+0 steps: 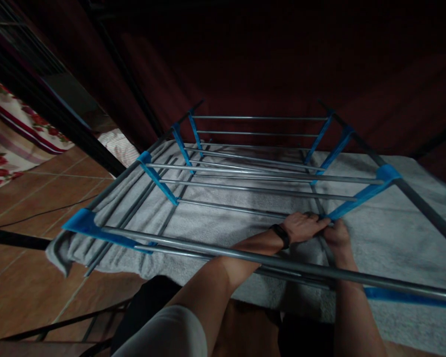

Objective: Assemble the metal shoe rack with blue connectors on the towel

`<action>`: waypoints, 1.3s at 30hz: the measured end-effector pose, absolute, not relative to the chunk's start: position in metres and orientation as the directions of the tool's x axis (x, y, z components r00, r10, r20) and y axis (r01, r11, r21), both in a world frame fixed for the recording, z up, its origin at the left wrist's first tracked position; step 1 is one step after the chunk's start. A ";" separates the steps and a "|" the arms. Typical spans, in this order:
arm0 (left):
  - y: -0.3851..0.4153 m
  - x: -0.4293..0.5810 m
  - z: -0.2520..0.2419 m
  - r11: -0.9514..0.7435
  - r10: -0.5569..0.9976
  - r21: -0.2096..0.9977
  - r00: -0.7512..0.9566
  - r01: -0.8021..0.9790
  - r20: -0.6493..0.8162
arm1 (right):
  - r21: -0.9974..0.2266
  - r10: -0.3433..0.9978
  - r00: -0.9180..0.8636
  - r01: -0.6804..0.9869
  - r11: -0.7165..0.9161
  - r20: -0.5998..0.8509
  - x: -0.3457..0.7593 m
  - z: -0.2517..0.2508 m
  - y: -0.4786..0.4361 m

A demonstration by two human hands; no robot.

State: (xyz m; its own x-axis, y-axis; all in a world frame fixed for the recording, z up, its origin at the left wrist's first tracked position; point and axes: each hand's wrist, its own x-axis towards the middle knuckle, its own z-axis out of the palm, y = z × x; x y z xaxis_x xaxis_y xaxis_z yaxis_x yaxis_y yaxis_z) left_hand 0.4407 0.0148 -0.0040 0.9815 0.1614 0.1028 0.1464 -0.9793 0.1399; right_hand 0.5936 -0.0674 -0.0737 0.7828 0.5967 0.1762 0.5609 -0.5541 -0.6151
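Note:
A rack of grey metal rods (241, 191) joined by blue plastic brackets (357, 201) stands in front of me. My left hand (303, 226), a dark band at its wrist, reaches under the nearest rod. Its fingers close around the lower end of one right-hand bracket, where a cross rod meets it. My right hand (337, 237) is closed at the same joint from the right, its thumb side against my left fingertips. The grasped joint itself is mostly covered by my fingers. A long side rod (427, 208) slopes past on the right.
The rack rests on a grey towel-like cover (379, 248). Loose grey rods (134, 210) lie at its left. A dark red curtain (260, 59) hangs behind. Dark frame posts (69, 119), a tiled floor (59, 198) with a thin cable (40, 213), and floral cloth (7, 134) are at left.

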 end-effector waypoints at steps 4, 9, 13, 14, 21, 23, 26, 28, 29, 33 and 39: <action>0.013 0.439 -0.001 -0.980 0.163 0.131 0.982 0.150 0.097 | -0.586 0.578 0.794 0.564 -0.582 0.189 0.596 -0.080 -0.068; 0.015 0.439 -0.004 -0.982 0.155 0.120 0.982 0.142 0.106 | -0.534 0.590 0.791 0.573 -0.622 0.162 0.603 -0.094 -0.069; 0.017 0.440 -0.005 -0.985 0.142 0.118 0.985 0.130 0.103 | -0.530 0.589 0.792 0.573 -0.625 0.161 0.608 -0.102 -0.069; 0.017 0.440 -0.005 -0.985 0.137 0.119 0.985 0.125 0.104 | -0.529 0.583 0.796 0.568 -0.630 0.161 0.609 -0.102 -0.068; 0.016 0.439 -0.002 -0.985 0.133 0.124 0.984 0.118 0.118 | -0.541 0.580 0.796 0.570 -0.619 0.174 0.603 -0.095 -0.068; 0.015 0.438 -0.001 -0.985 0.132 0.122 0.985 0.119 0.109 | -0.547 0.574 0.795 0.574 -0.609 0.195 0.601 -0.092 -0.068; 0.014 0.438 0.000 -0.984 0.139 0.123 0.985 0.126 0.103 | -0.562 0.575 0.791 0.578 -0.592 0.209 0.599 -0.089 -0.069; 0.013 0.438 0.000 -0.983 0.149 0.123 0.983 0.136 0.105 | -0.558 0.580 0.792 0.574 -0.599 0.193 0.600 -0.089 -0.069; 0.013 0.438 0.000 -0.983 0.152 0.123 0.983 0.138 0.106 | -0.551 0.583 0.793 0.570 -0.610 0.176 0.600 -0.089 -0.069; 0.014 0.438 -0.002 -0.983 0.141 0.133 0.983 0.126 0.118 | -0.517 0.568 0.813 0.544 -0.661 0.129 0.604 -0.092 -0.067; 0.016 0.439 -0.004 -0.983 0.139 0.134 0.984 0.124 0.109 | -0.549 0.582 0.804 0.545 -0.634 0.126 0.606 -0.094 -0.065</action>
State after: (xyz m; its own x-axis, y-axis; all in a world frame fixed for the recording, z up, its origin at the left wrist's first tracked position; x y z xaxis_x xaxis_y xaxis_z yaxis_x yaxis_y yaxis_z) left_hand 0.4386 0.0157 -0.0040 0.9842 0.1391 0.1093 0.1241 -0.9831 0.1343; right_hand 0.6059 -0.0655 -0.0937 0.8036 0.5817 0.1260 0.5447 -0.6336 -0.5494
